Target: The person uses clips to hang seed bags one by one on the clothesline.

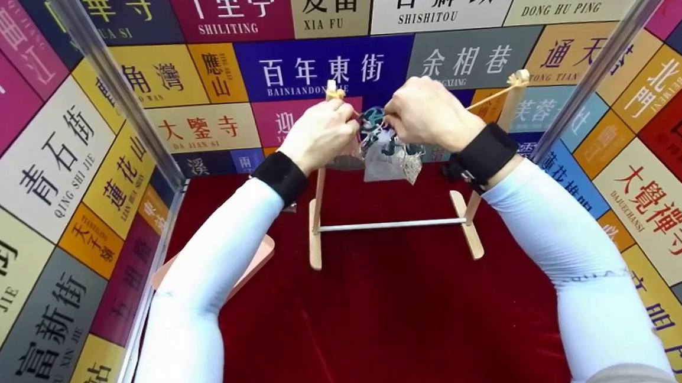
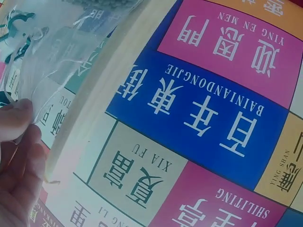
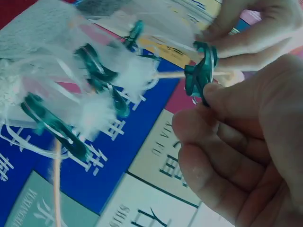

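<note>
My right hand [image 1: 431, 115] pinches a green clothespin [image 3: 202, 71] between thumb and fingers, at the cord [image 1: 492, 97] strung between two wooden posts. Close beside it, my left hand [image 1: 322, 133] pinches the top of a sheer pouch [image 2: 61, 61] with thumb and fingertips. Other sheer drawstring pouches hang from the cord: a pale one [image 1: 384, 164] and a smaller one [image 1: 412, 166] to its right. More green clothespins [image 3: 54, 125] grip their gathered tops, with white ribbons trailing. In the head view, the hands partly hide the cord and the pouch on the left.
The wooden stand has a metal crossbar [image 1: 390, 224] low down and two feet [image 1: 315, 240] on dark red cloth [image 1: 396, 324]. A pink tray [image 1: 256, 262] lies partly behind the left forearm. Walls with coloured Chinese sign panels [image 1: 321, 68] and clear frame posts [image 1: 127, 80] surround the space.
</note>
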Tool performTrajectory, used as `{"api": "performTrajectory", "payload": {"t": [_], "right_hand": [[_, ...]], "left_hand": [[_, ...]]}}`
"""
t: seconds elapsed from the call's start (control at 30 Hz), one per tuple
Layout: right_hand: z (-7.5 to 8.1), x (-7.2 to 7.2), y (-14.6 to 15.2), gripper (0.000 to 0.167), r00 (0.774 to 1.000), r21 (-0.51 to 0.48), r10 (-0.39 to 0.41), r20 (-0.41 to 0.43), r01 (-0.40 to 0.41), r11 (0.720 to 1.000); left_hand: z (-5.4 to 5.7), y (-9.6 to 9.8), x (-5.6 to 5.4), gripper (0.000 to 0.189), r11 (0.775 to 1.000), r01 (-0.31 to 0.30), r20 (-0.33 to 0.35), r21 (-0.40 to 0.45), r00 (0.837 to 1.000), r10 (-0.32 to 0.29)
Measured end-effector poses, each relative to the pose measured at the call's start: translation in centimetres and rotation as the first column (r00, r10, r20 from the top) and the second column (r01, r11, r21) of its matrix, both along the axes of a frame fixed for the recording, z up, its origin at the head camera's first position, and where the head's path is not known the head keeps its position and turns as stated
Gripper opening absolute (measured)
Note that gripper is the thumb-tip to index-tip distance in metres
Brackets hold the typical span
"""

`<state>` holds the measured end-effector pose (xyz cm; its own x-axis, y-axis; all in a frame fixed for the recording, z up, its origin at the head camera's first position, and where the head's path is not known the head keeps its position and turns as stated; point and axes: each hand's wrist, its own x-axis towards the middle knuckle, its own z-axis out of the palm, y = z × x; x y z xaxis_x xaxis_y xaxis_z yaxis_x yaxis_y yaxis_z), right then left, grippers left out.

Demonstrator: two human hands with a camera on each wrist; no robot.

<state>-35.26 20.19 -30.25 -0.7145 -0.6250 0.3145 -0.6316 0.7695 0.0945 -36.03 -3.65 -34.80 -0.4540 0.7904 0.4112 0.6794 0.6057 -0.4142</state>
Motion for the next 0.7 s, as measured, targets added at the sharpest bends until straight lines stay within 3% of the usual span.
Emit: {"api": "performTrajectory", "payload": {"t": [0.13, 0.43, 0.6, 0.7], "right_hand": [[0.3, -0.2, 0.0, 0.025, 0.999, 0.005, -0.037, -0.022, 0.037, 0.999], [0.0, -1.2, -0.8, 0.025, 0.996, 0.026, 0.076, 0.053, -0.077, 0.997], [0.1, -1.1, -1.2, 0.024, 0.997, 0.048, 0.062, 0.047, -0.064, 0.997], [0.0, -1.0, -1.3, 0.019, 0.998, 0.050, 0.057, 0.030, -0.059, 0.997]], "left_hand": [[0.1, 0.1, -0.2, 0.025, 1.000, -0.019, -0.019, -0.005, 1.000, 0.019], [-0.4, 1.0, -1.1, 0.025, 0.999, -0.003, -0.020, -0.049, 1.000, 0.002], [-0.2, 1.1, -1.1, 0.020, 0.998, 0.060, -0.042, 0.029, 0.997, -0.059], [0.1, 1.3, -1.2, 0.019, 0.992, 0.073, -0.010, 0.104, 0.997, -0.072]]}}
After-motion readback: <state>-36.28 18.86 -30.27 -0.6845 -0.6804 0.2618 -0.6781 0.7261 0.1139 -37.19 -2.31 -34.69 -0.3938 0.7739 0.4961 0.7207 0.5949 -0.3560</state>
